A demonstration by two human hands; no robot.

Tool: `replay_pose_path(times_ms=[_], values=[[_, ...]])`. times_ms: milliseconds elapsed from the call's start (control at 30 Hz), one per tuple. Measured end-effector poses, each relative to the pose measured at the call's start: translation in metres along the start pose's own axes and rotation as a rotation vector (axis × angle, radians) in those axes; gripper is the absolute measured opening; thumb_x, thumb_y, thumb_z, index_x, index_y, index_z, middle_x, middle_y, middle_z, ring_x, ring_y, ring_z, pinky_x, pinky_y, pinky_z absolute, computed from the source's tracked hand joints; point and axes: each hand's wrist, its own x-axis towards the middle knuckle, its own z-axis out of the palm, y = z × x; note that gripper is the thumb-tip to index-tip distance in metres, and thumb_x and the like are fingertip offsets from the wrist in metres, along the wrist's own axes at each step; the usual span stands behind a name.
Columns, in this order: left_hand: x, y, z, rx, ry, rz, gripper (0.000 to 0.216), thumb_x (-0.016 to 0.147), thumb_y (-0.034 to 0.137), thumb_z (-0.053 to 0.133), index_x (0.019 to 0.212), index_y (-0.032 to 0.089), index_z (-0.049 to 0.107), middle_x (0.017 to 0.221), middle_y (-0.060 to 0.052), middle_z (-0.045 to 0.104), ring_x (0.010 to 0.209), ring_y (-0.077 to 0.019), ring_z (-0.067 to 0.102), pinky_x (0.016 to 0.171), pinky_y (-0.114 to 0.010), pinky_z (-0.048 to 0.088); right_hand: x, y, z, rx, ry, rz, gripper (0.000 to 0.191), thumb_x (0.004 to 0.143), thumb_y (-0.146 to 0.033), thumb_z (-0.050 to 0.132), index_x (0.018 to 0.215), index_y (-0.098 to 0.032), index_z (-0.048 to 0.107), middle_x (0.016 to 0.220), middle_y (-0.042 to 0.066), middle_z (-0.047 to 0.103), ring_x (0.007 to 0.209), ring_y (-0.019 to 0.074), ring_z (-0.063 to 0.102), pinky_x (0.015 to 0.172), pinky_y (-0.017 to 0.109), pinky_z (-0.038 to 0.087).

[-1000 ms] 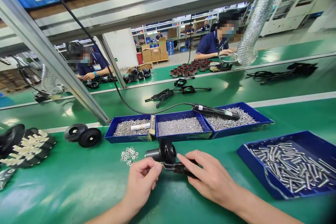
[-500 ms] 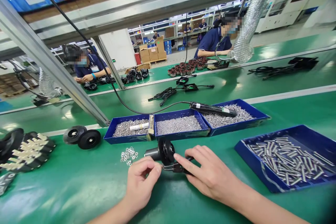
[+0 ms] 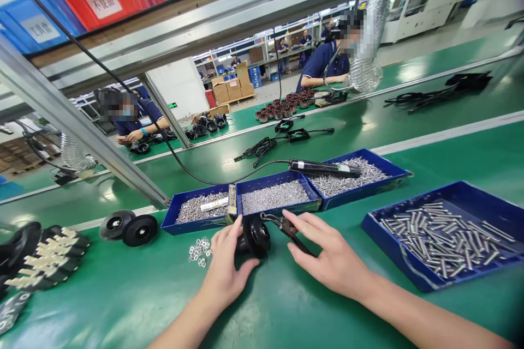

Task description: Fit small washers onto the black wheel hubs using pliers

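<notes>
My right hand (image 3: 327,245) is closed round dark-handled snap-ring pliers (image 3: 289,227). A small metal ring (image 3: 264,217) shows at the pliers' tips, just above a black wheel-like part with a cylindrical shaft (image 3: 258,233). That part lies on its side on the green bench. My left hand (image 3: 224,270) is at its left end, fingers stretched out and thumb apart. The hand hides some of the shaft, and whether it touches it I cannot tell. Close to my left fingers lies a loose group of small metal rings (image 3: 199,251).
Blue bins of small metal pieces (image 3: 278,208) line the back. A black powered screwdriver (image 3: 323,168) lies across them. On the right stands a blue tray (image 3: 409,270) of metal pins. Black discs (image 3: 140,230) and white-shafted parts (image 3: 49,259) sit left. Two co-workers sit opposite.
My left hand has left the pliers' tips and opened beside the black part. The pliers have risen and turned, tips now above the part with a ring on them. The view has shifted slightly.
</notes>
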Motion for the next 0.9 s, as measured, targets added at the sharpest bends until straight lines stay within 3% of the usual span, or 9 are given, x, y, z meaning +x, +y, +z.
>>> replay_pose_path(times_ms=[100, 200, 300, 467, 633, 800, 900], values=[[0.000, -0.006, 0.006, 0.050, -0.007, -0.056, 0.095, 0.095, 0.012, 0.068, 0.172, 0.041, 0.020, 0.129, -0.009, 0.071, 0.120, -0.0318, 0.063, 0.113, -0.059, 0.041, 0.000, 0.002, 0.002, 0.008, -0.028, -0.024, 0.067, 0.100, -0.015, 0.060, 0.164, -0.028, 0.048, 0.118, 0.009, 0.069, 0.104, 0.0232, 0.069, 0.092, 0.042, 0.063], [-0.004, -0.009, 0.008, 0.015, 0.027, -0.051, 0.086, 0.094, 0.007, 0.062, 0.168, 0.038, 0.034, 0.128, -0.008, 0.074, 0.117, -0.0304, 0.066, 0.113, -0.058, 0.043, -0.001, 0.003, 0.002, -0.055, -0.032, -0.146, 0.070, 0.097, -0.010, 0.060, 0.164, -0.027, 0.047, 0.117, 0.010, 0.069, 0.101, 0.0241, 0.066, 0.087, 0.044, 0.062], [-0.008, -0.005, 0.005, -0.168, 0.104, -0.105, 0.071, 0.095, 0.017, 0.068, 0.162, 0.031, 0.047, 0.145, -0.013, 0.068, 0.130, -0.0329, 0.065, 0.113, -0.053, 0.049, 0.001, 0.003, -0.005, -0.170, -0.018, -0.282, 0.064, 0.096, -0.011, 0.061, 0.158, -0.023, 0.053, 0.115, 0.011, 0.069, 0.095, 0.0250, 0.064, 0.081, 0.044, 0.059], [-0.007, 0.005, -0.002, -0.486, 0.085, -0.289, 0.080, 0.090, 0.032, 0.082, 0.161, 0.023, 0.047, 0.152, -0.016, 0.066, 0.140, -0.0330, 0.064, 0.118, -0.045, 0.053, 0.002, 0.001, -0.018, -0.318, -0.071, -0.383, 0.057, 0.096, -0.012, 0.060, 0.152, -0.021, 0.060, 0.111, 0.012, 0.068, 0.090, 0.0253, 0.061, 0.075, 0.042, 0.055], [-0.004, 0.004, -0.006, -0.575, -0.027, -0.260, 0.092, 0.090, 0.030, 0.084, 0.168, 0.022, 0.037, 0.161, -0.020, 0.057, 0.145, -0.0351, 0.060, 0.123, -0.047, 0.050, 0.001, 0.002, -0.017, -0.360, -0.115, -0.365, 0.058, 0.097, -0.011, 0.059, 0.154, -0.019, 0.057, 0.112, 0.013, 0.066, 0.092, 0.0267, 0.059, 0.075, 0.044, 0.054], [-0.013, -0.005, -0.005, -0.513, -0.102, -0.122, 0.077, 0.102, 0.025, 0.067, 0.170, 0.025, 0.032, 0.170, -0.018, 0.047, 0.154, -0.0324, 0.051, 0.131, -0.046, 0.040, -0.001, 0.001, -0.015, -0.383, -0.184, -0.354, 0.059, 0.098, -0.011, 0.058, 0.156, -0.019, 0.054, 0.113, 0.014, 0.064, 0.093, 0.0282, 0.058, 0.076, 0.046, 0.054], [-0.016, -0.007, -0.001, -0.484, -0.085, -0.083, 0.081, 0.102, 0.023, 0.065, 0.172, 0.027, 0.027, 0.174, -0.016, 0.040, 0.156, -0.0324, 0.047, 0.131, -0.045, 0.039, -0.002, -0.001, -0.017, -0.403, -0.204, -0.346, 0.060, 0.098, -0.010, 0.058, 0.157, -0.019, 0.053, 0.113, 0.015, 0.064, 0.092, 0.0285, 0.057, 0.075, 0.046, 0.053]])
